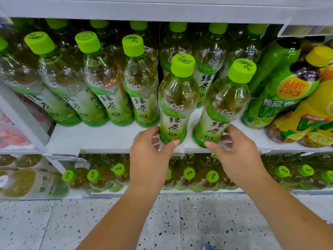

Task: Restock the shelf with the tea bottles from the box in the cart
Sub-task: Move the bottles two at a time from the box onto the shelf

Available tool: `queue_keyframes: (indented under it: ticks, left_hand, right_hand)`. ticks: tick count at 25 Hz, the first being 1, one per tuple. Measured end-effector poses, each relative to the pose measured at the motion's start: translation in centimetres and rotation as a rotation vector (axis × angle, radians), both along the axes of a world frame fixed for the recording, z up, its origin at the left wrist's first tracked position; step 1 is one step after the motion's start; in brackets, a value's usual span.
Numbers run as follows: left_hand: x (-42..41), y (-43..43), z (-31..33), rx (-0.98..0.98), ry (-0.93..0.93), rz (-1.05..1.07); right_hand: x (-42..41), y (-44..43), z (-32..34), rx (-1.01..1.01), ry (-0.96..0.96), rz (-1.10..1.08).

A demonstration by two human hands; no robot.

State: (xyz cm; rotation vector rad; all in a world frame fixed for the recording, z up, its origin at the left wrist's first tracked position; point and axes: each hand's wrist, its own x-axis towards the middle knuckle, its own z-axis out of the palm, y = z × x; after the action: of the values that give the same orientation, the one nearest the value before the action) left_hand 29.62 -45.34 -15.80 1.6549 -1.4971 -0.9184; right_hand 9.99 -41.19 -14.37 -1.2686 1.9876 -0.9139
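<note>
Frame centre: left hand [150, 150] grips left tea bottle [175, 103], right hand [234, 148] grips right tea bottle [219, 107], both standing at the shelf [100, 138] front edge.

A pale grey terrazzo floor [54, 222] flecked with dark specks runs beneath the white shop shelving [108, 139], under even light.

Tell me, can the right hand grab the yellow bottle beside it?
Probably, once it's free: the right hand grips a green tea bottle now. The yellow bottle leans close by at the front, with nothing blocking it.
</note>
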Motion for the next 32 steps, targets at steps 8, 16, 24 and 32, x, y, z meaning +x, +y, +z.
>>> queue_keyframes:
  ticks: [8, 16, 24, 32]
  left_hand:
    - [-1.0, -2.0, 0.2, 0.062, -0.018, 0.117]
    - [-2.4, -2.5, 0.0, 0.147, -0.058, 0.184]
    - [-2.8, -2.8, 0.1, 0.192, -0.047, 0.274]
    - [-2.7, -3.1, 0.5, 0.219, -0.033, 0.227]
  right_hand:
    - [-0.1, -3.7, -1.9, -0.032, -0.023, 0.001]
    - [-0.1, -4.9, -3.1, -0.124, -0.093, -0.018]
    - [-0.5, -4.9, -3.6, -0.108, -0.094, -0.02]
    - [-0.7, -4.9, -3.3, -0.091, -0.072, 0.038]
